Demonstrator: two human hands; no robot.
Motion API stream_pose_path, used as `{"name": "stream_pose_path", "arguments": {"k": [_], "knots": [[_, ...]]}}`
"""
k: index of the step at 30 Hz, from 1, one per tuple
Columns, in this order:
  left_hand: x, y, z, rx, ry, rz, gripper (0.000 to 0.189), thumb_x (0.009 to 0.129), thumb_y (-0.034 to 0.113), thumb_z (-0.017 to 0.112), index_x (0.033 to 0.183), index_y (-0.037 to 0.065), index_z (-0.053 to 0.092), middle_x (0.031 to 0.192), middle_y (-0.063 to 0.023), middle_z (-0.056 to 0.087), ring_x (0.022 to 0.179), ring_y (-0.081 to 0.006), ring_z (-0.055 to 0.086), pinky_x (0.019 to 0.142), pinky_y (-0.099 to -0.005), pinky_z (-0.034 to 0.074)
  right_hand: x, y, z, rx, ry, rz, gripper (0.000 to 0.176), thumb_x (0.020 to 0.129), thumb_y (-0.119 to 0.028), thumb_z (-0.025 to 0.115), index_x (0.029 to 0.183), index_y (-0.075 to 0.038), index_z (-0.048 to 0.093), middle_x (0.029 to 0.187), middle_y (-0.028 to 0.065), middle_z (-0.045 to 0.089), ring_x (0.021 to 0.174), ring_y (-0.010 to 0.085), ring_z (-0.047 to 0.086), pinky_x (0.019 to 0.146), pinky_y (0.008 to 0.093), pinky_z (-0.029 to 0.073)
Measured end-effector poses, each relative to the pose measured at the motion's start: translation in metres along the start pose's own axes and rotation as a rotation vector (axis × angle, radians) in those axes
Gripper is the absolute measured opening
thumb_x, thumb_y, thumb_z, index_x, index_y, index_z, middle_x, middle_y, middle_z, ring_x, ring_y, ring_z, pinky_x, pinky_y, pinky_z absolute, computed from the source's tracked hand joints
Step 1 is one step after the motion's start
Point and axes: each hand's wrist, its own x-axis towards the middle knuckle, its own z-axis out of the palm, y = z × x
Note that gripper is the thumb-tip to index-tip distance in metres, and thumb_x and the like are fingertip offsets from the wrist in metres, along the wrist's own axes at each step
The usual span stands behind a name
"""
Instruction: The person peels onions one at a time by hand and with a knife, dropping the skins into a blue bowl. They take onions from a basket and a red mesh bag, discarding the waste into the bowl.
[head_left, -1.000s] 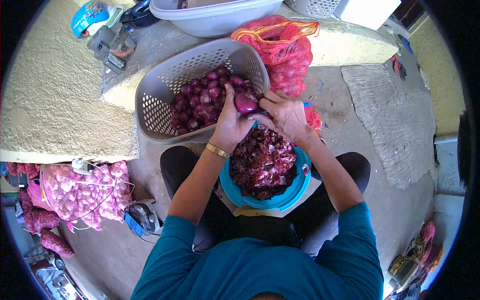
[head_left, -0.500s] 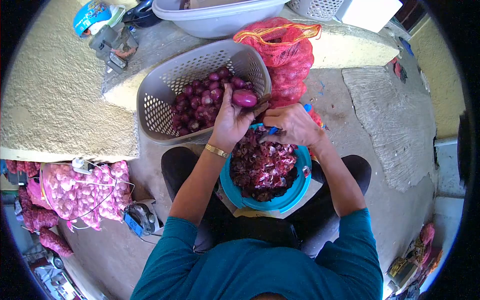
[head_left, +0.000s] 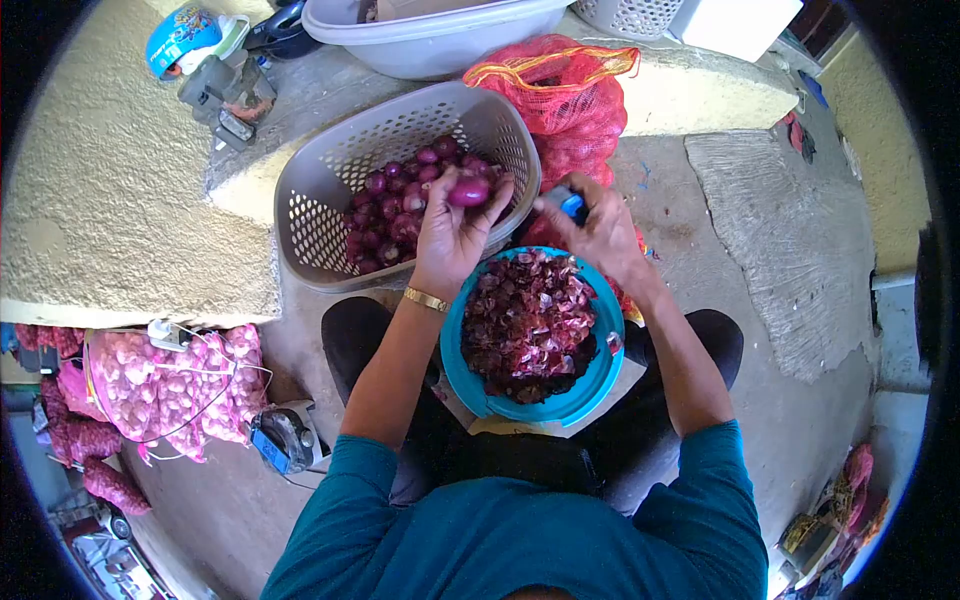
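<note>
A smooth purple-red onion rests in my left hand, its fingers and thumb curled around it above the near rim of the grey-brown basket. That basket holds several more red onions. My right hand is closed around a small blue-handled tool; its working end is blurred or hidden. The right hand is apart from the onion, to its right. Below both hands sits a turquoise tub with a heap of dark red onion skins in it.
Behind the basket, a red mesh sack of onions leans by a ledge with a pale plastic tub. At left lie a pink net sack and a device with a blue display. My bent legs flank the turquoise tub.
My left hand has shifted slightly left with the onion, over the basket. The right hand has lifted away from above the skins, up and to the right, with the blue-handled tool.
</note>
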Motion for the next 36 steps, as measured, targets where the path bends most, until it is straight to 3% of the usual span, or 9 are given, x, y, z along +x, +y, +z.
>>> {"name": "stream_pose_path", "arguments": {"k": [7, 13, 17, 19, 23, 28, 31, 35, 36], "knots": [[0.003, 0.015, -0.017, -0.345, 0.089, -0.101, 0.088, 0.089, 0.06, 0.044, 0.136, -0.013, 0.029, 0.136, -0.0302, 0.045, 0.124, -0.0422, 0.049, 0.109, -0.0457, 0.042, -0.002, 0.032, 0.028, 0.325, -0.029, 0.423, 0.042, 0.089, -0.032, 0.066, 0.103, 0.003, 0.049, 0.083, 0.0112, 0.058, 0.068, 0.0175, 0.056, 0.055, 0.0341, 0.045], [0.009, 0.013, 0.011, -0.089, -0.023, -0.262, 0.051, 0.099, 0.036, 0.051, 0.126, -0.007, 0.047, 0.125, -0.0233, 0.057, 0.117, -0.034, 0.056, 0.101, -0.0415, 0.049, -0.027, 0.047, 0.054, 0.865, -0.36, 0.672, 0.033, 0.092, -0.021, 0.059, 0.113, -0.002, 0.042, 0.077, 0.0046, 0.053, 0.066, 0.011, 0.053, 0.052, 0.027, 0.043], [0.06, 0.008, 0.043, 0.762, -0.076, 0.055, 0.029, 0.099, 0.022, 0.051, 0.122, 0.004, 0.054, 0.116, -0.0133, 0.062, 0.109, -0.0281, 0.06, 0.093, -0.0367, 0.051, -0.045, 0.047, 0.063, 0.969, -0.372, 0.797, 0.018, 0.094, -0.017, 0.057, 0.105, -0.005, 0.049, 0.074, 0.0034, 0.056, 0.061, 0.0123, 0.054, 0.053, 0.028, 0.046], [0.117, 0.007, 0.052, 1.818, -0.372, 0.459, 0.026, 0.097, 0.011, 0.049, 0.12, 0.001, 0.054, 0.112, -0.0149, 0.062, 0.107, -0.0271, 0.061, 0.094, -0.0379, 0.048, -0.046, 0.043, 0.062, 1.065, -0.386, 0.791, 0.015, 0.095, -0.017, 0.056, 0.103, -0.005, 0.051, 0.073, 0.0029, 0.056, 0.061, 0.0133, 0.056, 0.054, 0.0285, 0.048], [0.206, -0.027, 0.049, 2.211, -0.583, 0.66, 0.027, 0.087, 0.0, 0.046, 0.108, -0.001, 0.062, 0.109, -0.0217, 0.064, 0.105, -0.037, 0.06, 0.092, -0.0456, 0.046, -0.046, 0.033, 0.05, 1.279, -0.178, 0.99, 0.014, 0.098, -0.019, 0.054, 0.104, -0.007, 0.054, 0.076, 0.0026, 0.059, 0.063, 0.0147, 0.059, 0.057, 0.0288, 0.051], [0.279, -0.063, 0.027, 2.678, -0.575, 0.065, 0.021, 0.084, 0.004, 0.05, 0.101, -0.002, 0.063, 0.101, -0.0212, 0.067, 0.097, -0.0374, 0.066, 0.081, -0.0455, 0.055, -0.044, 0.024, 0.024, 1.304, -0.154, 1.008, 0.016, 0.099, -0.016, 0.05, 0.111, -0.005, 0.052, 0.089, 0.0033, 0.059, 0.072, 0.014, 0.059, 0.063, 0.0284, 0.052], [0.302, -0.081, 0.01, 2.5, -0.444, 0.259, 0.029, 0.084, 0.003, 0.049, 0.112, -0.002, 0.058, 0.106, -0.0212, 0.066, 0.097, -0.0365, 0.066, 0.079, -0.0439, 0.056, -0.031, 0.03, 0.018, 1.318, -0.171, 1.002, 0.025, 0.1, -0.016, 0.049, 0.122, -0.005, 0.049, 0.099, 0.0027, 0.06, 0.087, 0.0115, 0.06, 0.08, 0.0278, 0.052], [0.323, -0.106, -0.032, 2.241, -0.422, 0.202, 0.047, 0.089, 0.013, 0.041, 0.132, -0.004, 0.046, 0.124, -0.022, 0.059, 0.121, -0.035, 0.053, 0.104, -0.044, 0.042, -0.021, 0.038, 0.01, 1.34, -0.162, 1.019, 0.03, 0.1, -0.015, 0.049, 0.126, -0.001, 0.048, 0.098, 0.0032, 0.059, 0.083, 0.0102, 0.058, 0.073, 0.0257, 0.052], [0.322, -0.092, 0.004, 2.403, -0.598, -0.258, 0.051, 0.09, 0.023, 0.041, 0.137, 0.002, 0.045, 0.135, -0.0206, 0.052, 0.13, -0.0341, 0.044, 0.112, -0.042, 0.033, -0.018, 0.037, 0.008, 1.343, -0.16, 1.032, 0.03, 0.1, -0.015, 0.049, 0.126, -0.001, 0.048, 0.098, 0.0032, 0.059, 0.083, 0.0102, 0.058, 0.073, 0.0257, 0.052]]}}
